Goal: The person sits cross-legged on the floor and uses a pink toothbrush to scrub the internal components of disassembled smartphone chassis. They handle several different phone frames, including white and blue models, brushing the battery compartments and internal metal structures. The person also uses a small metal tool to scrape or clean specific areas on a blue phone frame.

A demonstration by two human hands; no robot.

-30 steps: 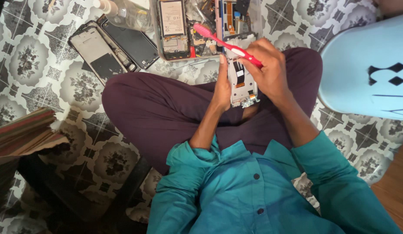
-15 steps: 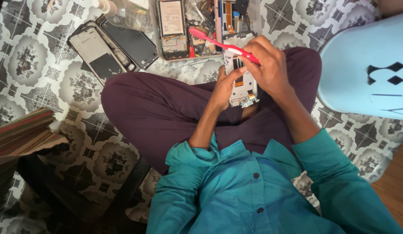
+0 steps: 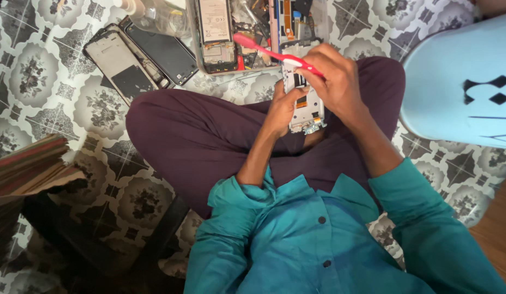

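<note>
In the head view we look straight down on a person sitting cross-legged in dark purple trousers [image 3: 209, 136] and a teal shirt [image 3: 313, 239] on a tiled floor [image 3: 29, 81] patterned with grey floral medallions. Our left hand [image 3: 280, 111] cradles an opened phone frame [image 3: 305, 103] from below and behind, its fingers wrapped around the left edge, so the frame sits just above the lap, tilted towards us. Our right hand [image 3: 337, 81] is closed around a red toothbrush [image 3: 269, 51], whose handle runs up and to the left, away from the frame; the hand rests against the top of the frame.

On the floor beyond the knees lie two flat phone panels [image 3: 138, 57] side by side, and next to them an open phone body [image 3: 217, 32] with its battery showing. A clear tray of small parts [image 3: 288, 22] sits just right of it, cut off by the top edge. A pale blue plastic stool [image 3: 460, 81] stands at right, partly out of frame. At left lies a stack of striped fabric or cardboard [image 3: 29, 169]; we cannot tell which.

The brush head is hidden behind our right hand, so we cannot see where it meets the frame. The lower left corner is dark and hard to make out.
</note>
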